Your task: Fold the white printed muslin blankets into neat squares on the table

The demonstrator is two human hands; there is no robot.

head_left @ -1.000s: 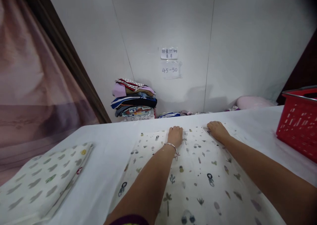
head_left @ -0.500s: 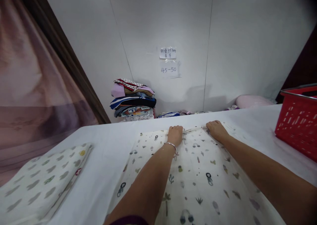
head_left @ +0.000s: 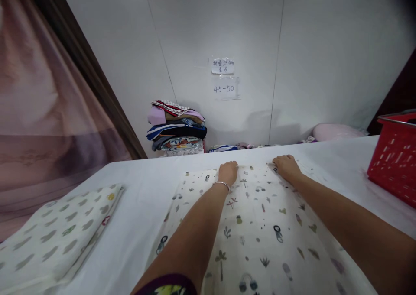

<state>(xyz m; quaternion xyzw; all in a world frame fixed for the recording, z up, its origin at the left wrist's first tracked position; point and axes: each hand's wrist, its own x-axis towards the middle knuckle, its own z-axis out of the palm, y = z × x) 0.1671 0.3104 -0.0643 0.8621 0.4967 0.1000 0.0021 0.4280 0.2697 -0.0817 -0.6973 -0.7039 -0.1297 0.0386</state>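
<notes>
A white cloth printed with small palms, sunglasses, pineapples and leaves lies spread on the table before me. At its far edge my left hand, wearing a silver bracelet, is closed with its fingers curled down onto the fabric. My right hand is closed on the same edge further right, fingertips pinching the cloth near its corner. Between the hands the edge lies nearly flat. My forearms cover parts of the cloth's left and right sides.
To the left lies a folded white cloth with grey blotches. A red plastic basket stands at the right on the white table. Beyond the far edge are a pile of folded textiles and a pink bundle. A curtain hangs at left.
The cloth's far edge between my hands was drawn into a raised crease and now lies flatter. Both hands stay at that edge, and the view has shifted slightly.
</notes>
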